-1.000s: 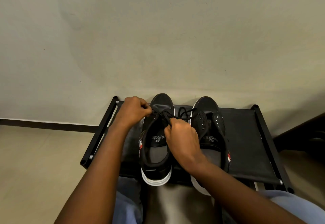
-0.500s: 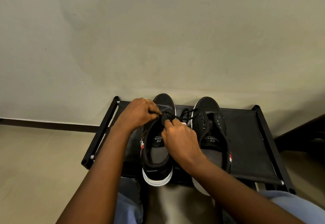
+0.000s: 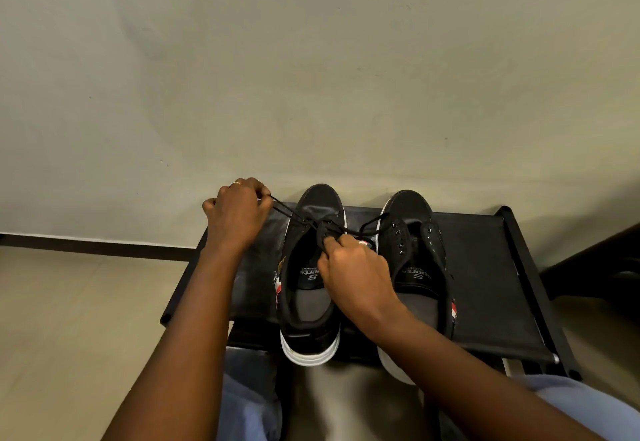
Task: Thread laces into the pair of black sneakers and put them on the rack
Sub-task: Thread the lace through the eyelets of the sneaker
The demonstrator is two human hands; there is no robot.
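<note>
So we've got both black sneakers sitting side by side on the black rack (image 3: 485, 267), toes pointing at the wall (image 3: 311, 76), heels hanging a bit over the near edge. Our left hand (image 3: 239, 213) is off to the left of the left sneaker (image 3: 304, 288), fingers curled round one end of the black lace (image 3: 294, 213), which runs taut from the fist down to the front eyelets. Our right hand (image 3: 353, 267) sits over the same shoe's opening, pinching the lace near the eyelets. More of the lace trails across to the right sneaker (image 3: 415, 232), whose eyelets look bare. Hands are well apart. There's a ring (image 3: 235, 183) on the left one.
</note>
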